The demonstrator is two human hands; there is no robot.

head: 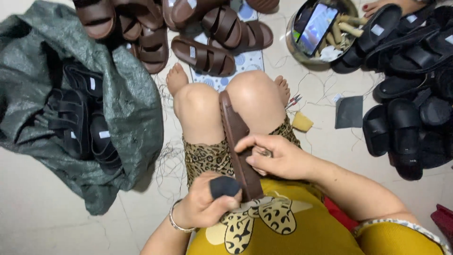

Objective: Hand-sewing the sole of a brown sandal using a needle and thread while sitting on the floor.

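While my right hand (278,158) pinches the long brown rubber sandal sole (238,141) running away from me between my knees, my left hand (203,205), just beside its near end, grips a dark sanding pad (224,187).

Between my knees, under my right hand (278,158), stands the brown rubber sandal sole (238,141); my left hand (205,205) presses a dark cloth pad (224,186) beside it.

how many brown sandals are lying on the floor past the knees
About 7 brown sandals lie on the floor: roughly three at top left, the rest on and near the patterned mat. Some overlap or run off frame, so more may be hidden.
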